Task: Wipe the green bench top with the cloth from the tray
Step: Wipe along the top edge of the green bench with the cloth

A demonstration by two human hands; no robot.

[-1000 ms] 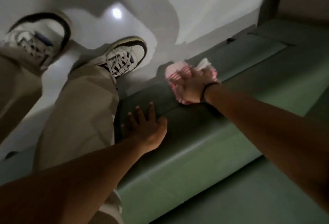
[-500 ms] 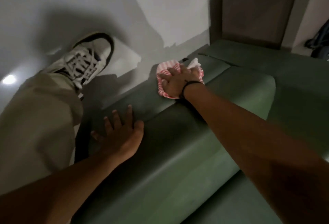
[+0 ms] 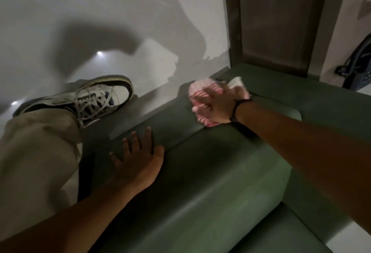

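Note:
The green bench top [image 3: 230, 172] runs from lower centre toward the upper right. A pink-and-white striped cloth [image 3: 197, 90] lies flat on its far part, near the floor-side edge. My right hand [image 3: 218, 105] presses down on the cloth, fingers spread over it, a dark band on the wrist. Nearer to me, my left hand [image 3: 138, 158] rests flat on the bench with its fingers apart and nothing in it. Most of the cloth is hidden under the right hand.
My leg in beige trousers [image 3: 34, 152] and a white sneaker [image 3: 96, 100] stand on the pale floor [image 3: 100, 21] left of the bench. A brown door panel [image 3: 275, 17] rises beyond the bench end. Something dark [image 3: 357, 65] hangs at the far right.
The view has swung to the right along the bench. My right hand has stayed on the cloth and shifted it slightly farther along; the left hand stays flat on the bench.

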